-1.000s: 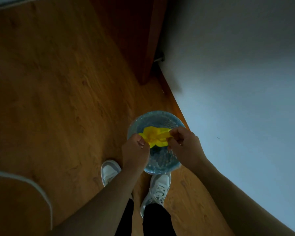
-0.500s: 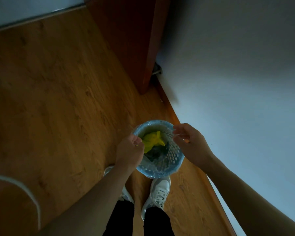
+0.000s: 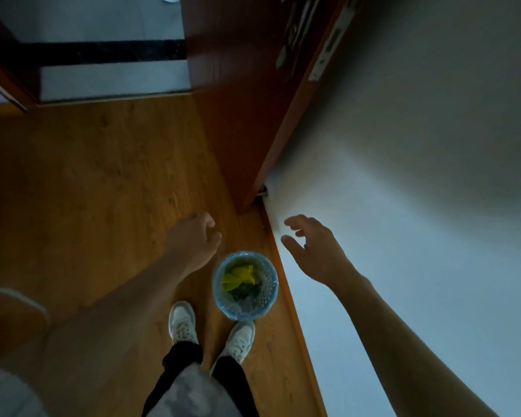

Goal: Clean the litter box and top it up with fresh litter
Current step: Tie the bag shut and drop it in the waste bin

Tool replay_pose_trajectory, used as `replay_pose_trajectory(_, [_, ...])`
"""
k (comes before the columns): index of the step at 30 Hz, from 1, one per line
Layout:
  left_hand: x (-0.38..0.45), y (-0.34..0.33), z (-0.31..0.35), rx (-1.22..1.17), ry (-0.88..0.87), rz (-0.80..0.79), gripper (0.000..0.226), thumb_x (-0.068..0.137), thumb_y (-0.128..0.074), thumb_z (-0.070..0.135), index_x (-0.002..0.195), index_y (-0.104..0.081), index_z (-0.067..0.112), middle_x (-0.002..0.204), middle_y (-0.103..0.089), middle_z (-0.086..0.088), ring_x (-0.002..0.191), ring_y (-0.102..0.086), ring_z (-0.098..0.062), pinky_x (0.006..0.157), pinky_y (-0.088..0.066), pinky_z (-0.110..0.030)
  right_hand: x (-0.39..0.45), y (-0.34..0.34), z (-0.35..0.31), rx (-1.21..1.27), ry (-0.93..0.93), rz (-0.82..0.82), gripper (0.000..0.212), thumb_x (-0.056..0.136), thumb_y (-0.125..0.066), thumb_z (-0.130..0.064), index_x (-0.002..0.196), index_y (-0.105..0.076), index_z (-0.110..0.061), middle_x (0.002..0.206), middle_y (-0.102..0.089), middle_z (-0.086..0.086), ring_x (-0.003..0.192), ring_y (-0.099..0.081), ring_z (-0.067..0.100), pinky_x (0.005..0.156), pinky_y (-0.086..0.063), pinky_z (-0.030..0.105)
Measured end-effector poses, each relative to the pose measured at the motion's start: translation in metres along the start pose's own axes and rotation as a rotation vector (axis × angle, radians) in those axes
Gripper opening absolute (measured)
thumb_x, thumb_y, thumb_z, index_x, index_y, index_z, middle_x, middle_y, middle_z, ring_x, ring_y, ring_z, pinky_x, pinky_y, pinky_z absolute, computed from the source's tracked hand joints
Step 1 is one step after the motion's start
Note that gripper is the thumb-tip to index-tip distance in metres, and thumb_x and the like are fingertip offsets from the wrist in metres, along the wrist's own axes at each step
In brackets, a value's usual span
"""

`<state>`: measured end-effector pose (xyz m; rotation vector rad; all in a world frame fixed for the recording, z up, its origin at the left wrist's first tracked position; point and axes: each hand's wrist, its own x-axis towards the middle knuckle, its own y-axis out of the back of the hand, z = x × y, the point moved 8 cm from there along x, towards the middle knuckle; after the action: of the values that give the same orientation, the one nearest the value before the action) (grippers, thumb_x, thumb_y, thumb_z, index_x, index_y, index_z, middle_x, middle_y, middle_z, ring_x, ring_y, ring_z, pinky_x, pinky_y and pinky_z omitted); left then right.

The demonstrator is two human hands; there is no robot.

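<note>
A: Yellow bag [image 3: 238, 276] dropped in the bin [image 3: 245, 314] by the wall; our left hand [image 3: 193, 240] and right hand [image 3: 313, 251] now up, open, empty.
B: Waste done. Litter box not in view; refill next.

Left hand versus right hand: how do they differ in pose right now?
The left hand is loosely curled with its back to the camera, over the wood floor; the right hand is spread, fingers apart, in front of the white wall. Both are empty, raised above the waste bin.
</note>
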<state>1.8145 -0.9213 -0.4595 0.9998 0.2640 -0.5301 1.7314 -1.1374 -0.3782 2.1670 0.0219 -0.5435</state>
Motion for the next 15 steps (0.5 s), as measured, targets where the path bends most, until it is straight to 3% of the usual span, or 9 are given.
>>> replay_pose_trajectory(3, [-0.028, 0.056, 0.022, 0.044, 0.012, 0.082, 0.037, 0.093, -0.056, 0.045, 0.121, -0.058, 0.020, 0.122, -0.060, -0.004, 0.111, -0.056, -0.025, 0.097, -0.046, -0.047, -0.030, 0.046, -0.043, -0.055, 0.009, 0.047, 0.037, 0.097, -0.054, -0.038, 0.131, -0.051, -0.022, 0.131, -0.056, 0.001, 0.110, -0.055, 0.014, 0.087, -0.041, 0.023])
replay_pose_trajectory(7, [-0.071, 0.108, 0.031, 0.020, 0.039, 0.147, 0.041, 0.093, -0.053, 0.048, 0.125, -0.056, 0.022, 0.129, -0.055, -0.005, 0.121, -0.049, -0.027, 0.097, -0.037, -0.040, -0.059, 0.082, -0.096, -0.123, 0.087, 0.112, 0.038, 0.097, -0.053, -0.040, 0.132, -0.050, -0.024, 0.134, -0.055, -0.001, 0.115, -0.054, 0.014, 0.092, -0.040, 0.024])
replay_pose_trajectory(15, [-0.156, 0.171, 0.017, -0.015, 0.150, 0.217, 0.041, 0.100, -0.050, 0.037, 0.133, -0.054, 0.013, 0.140, -0.049, -0.010, 0.132, -0.042, -0.029, 0.106, -0.034, -0.040, -0.054, 0.070, -0.156, -0.189, 0.283, -0.018, 0.041, 0.096, -0.055, -0.038, 0.131, -0.053, -0.017, 0.126, -0.055, 0.004, 0.116, -0.053, 0.018, 0.095, -0.038, 0.026])
